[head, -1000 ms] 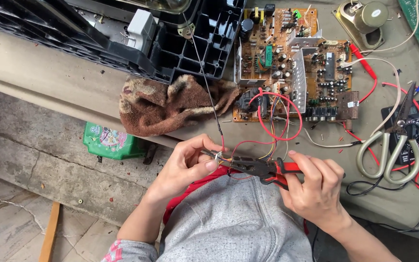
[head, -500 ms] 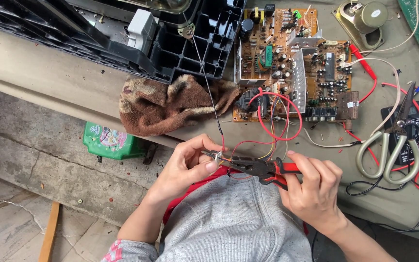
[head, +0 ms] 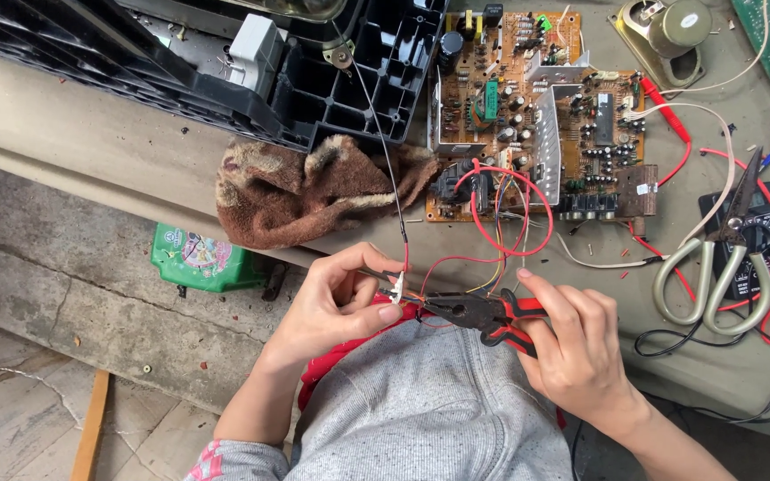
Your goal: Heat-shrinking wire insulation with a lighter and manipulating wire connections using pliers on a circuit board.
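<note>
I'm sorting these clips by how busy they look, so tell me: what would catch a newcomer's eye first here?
First, low in the middle, the left hand pinching a small white connector on thin coloured wires while the right hand grips red-handled pliers at it. Above them on the bench lies a bare brown circuit board with a red wire loop. To its left sits a crumpled brown rag; large scissors lie at the right.

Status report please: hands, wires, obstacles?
Left hand pinches wires. Right hand grips pliers, jaws at wires. Nothing in the way.
</note>
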